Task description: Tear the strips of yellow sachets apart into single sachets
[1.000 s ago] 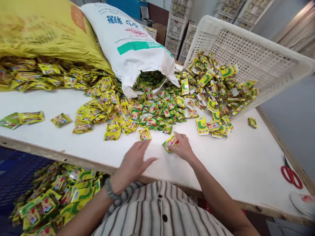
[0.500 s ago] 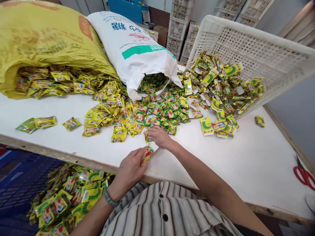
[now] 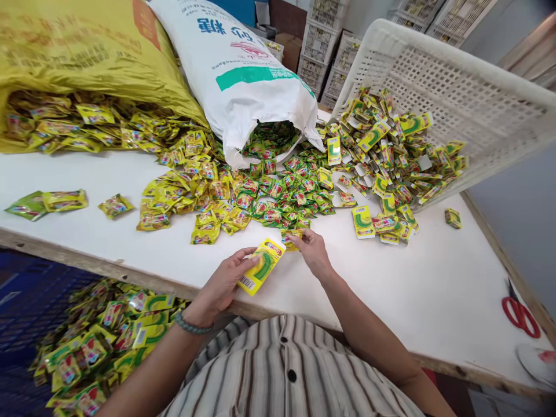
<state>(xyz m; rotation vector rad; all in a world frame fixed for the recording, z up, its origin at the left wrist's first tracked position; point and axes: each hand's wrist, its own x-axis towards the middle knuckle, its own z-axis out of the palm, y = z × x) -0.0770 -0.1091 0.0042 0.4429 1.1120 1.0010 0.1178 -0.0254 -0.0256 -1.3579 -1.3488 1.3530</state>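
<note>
on my left a yellow bag (image 3: 87, 52) lies open on the white table (image 3: 104, 240), with a blue crate (image 3: 19, 324) below the edge. my left hand (image 3: 223, 281) pinches a small yellow box (image 3: 263, 267) between thumb and fingers near the table's front edge, and just past its top end my right hand (image 3: 316, 253) pinches a yellow packet (image 3: 290, 236) beside the green packets (image 3: 278, 200). farther right come a tipped white basket (image 3: 490, 95) and red scissors (image 3: 521, 317).
</note>
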